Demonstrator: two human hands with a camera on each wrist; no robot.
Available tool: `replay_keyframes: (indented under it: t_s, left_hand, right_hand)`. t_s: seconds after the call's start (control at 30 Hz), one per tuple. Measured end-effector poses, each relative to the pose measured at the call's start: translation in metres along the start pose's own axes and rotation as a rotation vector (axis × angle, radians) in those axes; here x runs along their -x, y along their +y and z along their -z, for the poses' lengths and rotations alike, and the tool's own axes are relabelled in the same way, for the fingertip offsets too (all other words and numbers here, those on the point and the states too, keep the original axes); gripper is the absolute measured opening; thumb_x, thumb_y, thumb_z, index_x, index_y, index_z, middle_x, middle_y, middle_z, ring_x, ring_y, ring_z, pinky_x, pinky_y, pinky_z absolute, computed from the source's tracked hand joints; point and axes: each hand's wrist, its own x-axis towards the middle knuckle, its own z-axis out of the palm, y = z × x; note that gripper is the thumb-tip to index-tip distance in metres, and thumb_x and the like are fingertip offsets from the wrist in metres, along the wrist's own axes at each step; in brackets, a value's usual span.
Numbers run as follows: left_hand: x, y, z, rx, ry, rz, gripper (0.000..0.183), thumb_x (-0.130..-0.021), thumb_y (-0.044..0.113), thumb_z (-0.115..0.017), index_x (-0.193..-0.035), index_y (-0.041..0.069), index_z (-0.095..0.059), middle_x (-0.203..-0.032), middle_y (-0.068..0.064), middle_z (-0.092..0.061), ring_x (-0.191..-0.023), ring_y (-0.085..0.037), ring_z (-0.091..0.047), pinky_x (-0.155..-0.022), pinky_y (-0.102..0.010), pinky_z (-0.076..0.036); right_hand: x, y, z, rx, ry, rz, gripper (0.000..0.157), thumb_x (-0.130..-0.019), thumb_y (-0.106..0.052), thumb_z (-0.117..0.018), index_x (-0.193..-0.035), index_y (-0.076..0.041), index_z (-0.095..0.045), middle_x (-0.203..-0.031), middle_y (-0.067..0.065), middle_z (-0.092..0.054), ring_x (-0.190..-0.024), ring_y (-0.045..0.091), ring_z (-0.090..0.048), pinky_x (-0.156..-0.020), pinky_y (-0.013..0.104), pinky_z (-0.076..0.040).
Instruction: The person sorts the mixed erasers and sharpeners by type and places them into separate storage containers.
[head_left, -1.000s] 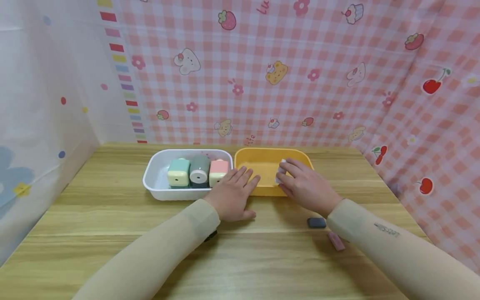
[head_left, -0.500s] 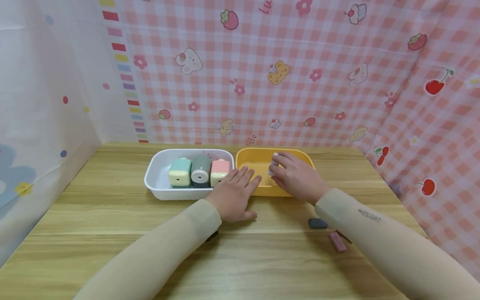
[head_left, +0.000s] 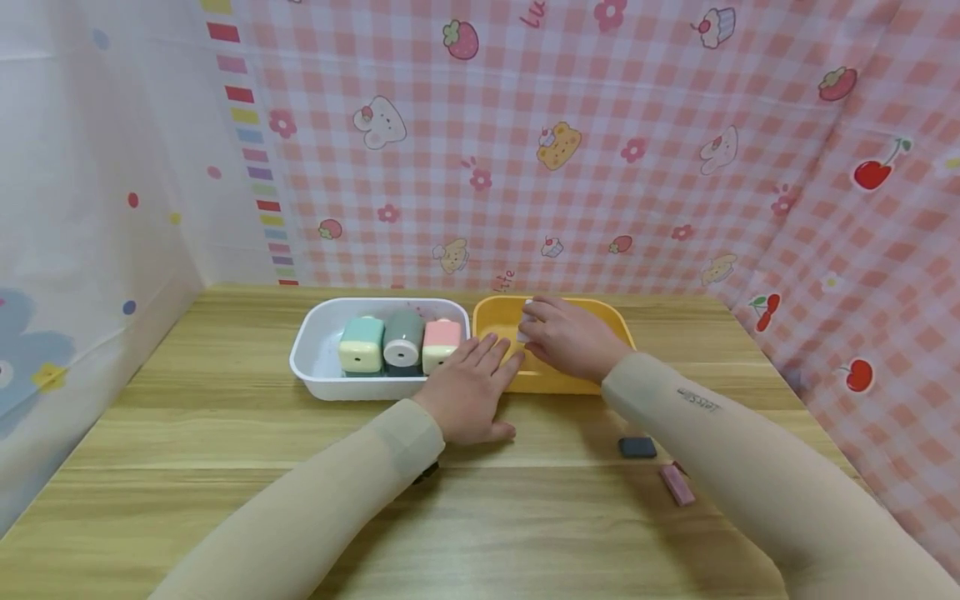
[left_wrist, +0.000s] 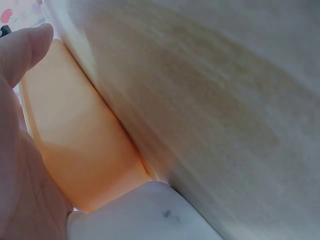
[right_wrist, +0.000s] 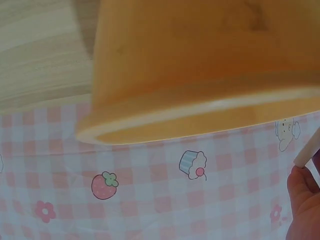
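My right hand (head_left: 573, 337) pinches a white eraser-like block (head_left: 527, 321) over the yellow tray (head_left: 615, 382). In the right wrist view, the fingertips (right_wrist: 302, 187) hold the pale block (right_wrist: 309, 150) beside the tray's rim. My left hand (head_left: 468, 392) rests with spread, straight fingers across the adjoining front edges of the yellow tray and the white tray (head_left: 315, 387). In the left wrist view its thumb (left_wrist: 30, 47) extends along the yellow wall. The white tray holds a green pencil sharpener (head_left: 362, 343), a grey one (head_left: 403, 337) and a pink one (head_left: 441, 343).
A dark eraser-like block (head_left: 637, 447) and a pink one (head_left: 677, 485) lie on the wooden table (head_left: 525, 533) near the right forearm. A thin brown piece shows partly beneath that arm. A checked cloth (head_left: 480, 150) hangs behind the trays.
My right hand has moved left over the yellow tray, carrying the white block toward the tray's left side. The left hand has stayed in place.
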Motion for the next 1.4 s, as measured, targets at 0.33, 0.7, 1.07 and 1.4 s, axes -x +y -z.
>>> replay_keyframes:
  t_s: [0.33, 0.7, 1.07, 1.4]
  left_hand:
    - [0.001, 0.0, 0.0, 0.006, 0.005, -0.004, 0.103, -0.093, 0.074, -0.059, -0.169, 0.014, -0.023, -0.176, -0.012, -0.022, -0.165, -0.031, -0.015, -0.136, -0.047, -0.011]
    - [-0.001, -0.001, -0.002, -0.007, -0.002, -0.003, 0.104, -0.094, 0.075, -0.058, -0.17, 0.014, -0.021, -0.176, -0.013, -0.022, -0.165, -0.031, -0.014, -0.136, -0.047, -0.01]
    - [-0.002, -0.001, -0.003, -0.014, -0.011, -0.003, 0.105, -0.094, 0.076, -0.056, -0.17, 0.016, -0.017, -0.177, -0.012, -0.02, -0.166, -0.03, -0.013, -0.136, -0.046, -0.009]
    - [0.0, -0.001, -0.001, -0.005, -0.013, -0.003, 0.106, -0.094, 0.075, -0.057, -0.171, 0.014, -0.016, -0.177, -0.012, -0.02, -0.166, -0.031, -0.013, -0.136, -0.047, -0.01]
  right_hand:
    - [-0.008, 0.003, -0.01, 0.03, -0.015, 0.038, 0.014, -0.094, -0.015, -0.08, -0.105, -0.007, -0.077, -0.123, 0.014, -0.074, -0.121, 0.031, -0.066, -0.105, 0.042, -0.058]
    - [-0.007, 0.004, -0.015, 0.022, -0.033, 0.028, 0.011, -0.093, -0.012, -0.079, -0.103, -0.008, -0.077, -0.123, 0.013, -0.074, -0.123, 0.032, -0.067, -0.107, 0.043, -0.057]
    - [-0.008, 0.002, -0.014, 0.027, -0.054, 0.016, 0.016, -0.092, -0.014, -0.081, -0.106, -0.007, -0.077, -0.124, 0.014, -0.073, -0.125, 0.032, -0.067, -0.108, 0.044, -0.056]
    - [-0.007, 0.001, -0.012, 0.01, -0.067, 0.003, 0.021, -0.093, -0.014, -0.081, -0.112, -0.006, -0.077, -0.13, 0.017, -0.072, -0.128, 0.033, -0.066, -0.11, 0.044, -0.055]
